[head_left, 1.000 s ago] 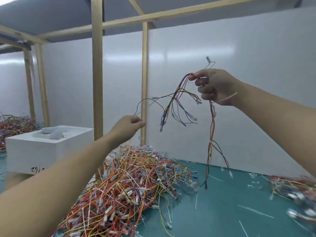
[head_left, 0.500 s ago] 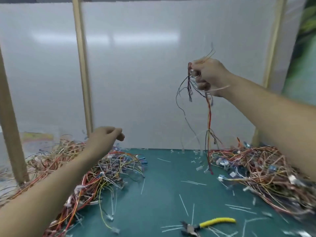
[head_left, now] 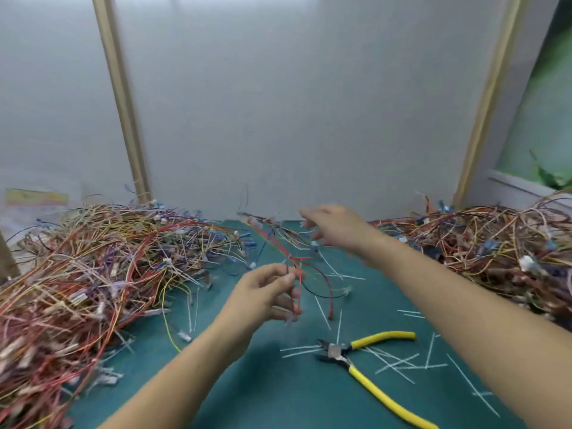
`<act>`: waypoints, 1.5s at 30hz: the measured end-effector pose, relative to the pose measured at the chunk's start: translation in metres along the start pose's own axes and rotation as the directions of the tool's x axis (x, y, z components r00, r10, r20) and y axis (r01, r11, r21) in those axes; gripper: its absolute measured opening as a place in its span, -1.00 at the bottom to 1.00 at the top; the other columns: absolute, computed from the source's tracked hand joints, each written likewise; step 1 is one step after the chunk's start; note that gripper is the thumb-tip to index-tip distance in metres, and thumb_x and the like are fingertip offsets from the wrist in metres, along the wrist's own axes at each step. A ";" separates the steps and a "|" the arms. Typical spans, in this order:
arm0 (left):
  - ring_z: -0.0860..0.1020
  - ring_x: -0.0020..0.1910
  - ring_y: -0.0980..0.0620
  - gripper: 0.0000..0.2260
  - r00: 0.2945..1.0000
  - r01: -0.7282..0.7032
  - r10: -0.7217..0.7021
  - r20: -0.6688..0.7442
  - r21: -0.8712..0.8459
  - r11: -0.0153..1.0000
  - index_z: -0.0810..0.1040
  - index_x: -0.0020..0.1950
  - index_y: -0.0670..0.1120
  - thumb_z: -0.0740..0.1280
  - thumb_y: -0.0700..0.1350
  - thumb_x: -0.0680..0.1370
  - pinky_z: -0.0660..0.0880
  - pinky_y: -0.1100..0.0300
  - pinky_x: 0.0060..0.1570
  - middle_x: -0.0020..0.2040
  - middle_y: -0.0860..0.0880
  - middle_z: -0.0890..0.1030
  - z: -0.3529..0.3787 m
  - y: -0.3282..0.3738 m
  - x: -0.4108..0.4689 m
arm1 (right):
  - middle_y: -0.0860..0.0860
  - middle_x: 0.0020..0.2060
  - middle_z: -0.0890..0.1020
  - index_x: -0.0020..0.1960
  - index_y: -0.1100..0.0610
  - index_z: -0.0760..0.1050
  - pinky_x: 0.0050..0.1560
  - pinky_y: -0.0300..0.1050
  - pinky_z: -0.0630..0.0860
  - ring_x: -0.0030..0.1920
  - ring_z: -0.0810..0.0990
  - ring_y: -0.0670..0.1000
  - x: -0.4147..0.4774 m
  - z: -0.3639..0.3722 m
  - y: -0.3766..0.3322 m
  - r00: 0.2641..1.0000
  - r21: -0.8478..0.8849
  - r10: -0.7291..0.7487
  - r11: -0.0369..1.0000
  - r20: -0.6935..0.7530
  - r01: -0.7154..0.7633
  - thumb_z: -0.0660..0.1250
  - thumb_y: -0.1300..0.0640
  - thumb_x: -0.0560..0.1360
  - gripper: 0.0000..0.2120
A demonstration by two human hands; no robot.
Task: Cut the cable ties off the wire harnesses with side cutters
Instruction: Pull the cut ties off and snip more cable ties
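Observation:
A thin wire harness (head_left: 280, 243) of red, yellow and black leads hangs low over the green mat (head_left: 278, 391). My left hand (head_left: 267, 294) pinches it at its bundled point between thumb and fingertips. My right hand (head_left: 332, 229) is blurred just behind and to the right, with its fingers stretched out leftward by the harness's far leads and no visible grip on them. The side cutters (head_left: 342, 351), with yellow handles, lie on the mat below my right forearm, untouched and with the handles spread.
A large heap of harnesses (head_left: 93, 274) fills the left side and another heap (head_left: 489, 252) the right. White cut cable ties (head_left: 402, 363) lie scattered on the mat around the cutters. A white wall with wooden posts stands behind.
My right hand came down from head height and no longer grips the harness. My left hand moved in and took the harness. The view tilted down and to the right.

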State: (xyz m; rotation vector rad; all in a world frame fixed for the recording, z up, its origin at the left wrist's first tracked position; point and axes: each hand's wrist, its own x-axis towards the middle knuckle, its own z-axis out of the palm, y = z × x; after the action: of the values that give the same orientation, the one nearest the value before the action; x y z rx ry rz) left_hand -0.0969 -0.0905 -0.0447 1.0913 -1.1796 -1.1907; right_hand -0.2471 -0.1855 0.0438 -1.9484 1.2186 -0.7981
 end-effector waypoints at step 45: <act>0.71 -0.13 0.02 -0.65 0.961 -0.114 0.179 -0.212 0.288 0.951 0.52 0.10 -0.06 0.54 -0.30 0.41 0.60 0.22 -0.17 -0.05 -0.09 0.70 0.008 0.012 -0.001 | 0.39 0.01 0.66 0.12 0.49 0.54 -0.05 0.19 0.64 -0.06 0.71 0.28 -0.107 -0.007 0.050 0.877 0.837 0.337 0.314 0.342 -0.448 0.12 0.15 0.57 -0.58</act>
State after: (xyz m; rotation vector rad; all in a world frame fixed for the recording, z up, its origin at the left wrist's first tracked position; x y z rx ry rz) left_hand -0.1038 -0.0890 -0.0317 1.2879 -1.2387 -0.7720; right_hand -0.3168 -0.1050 -0.0069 -0.7017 0.8220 -0.8129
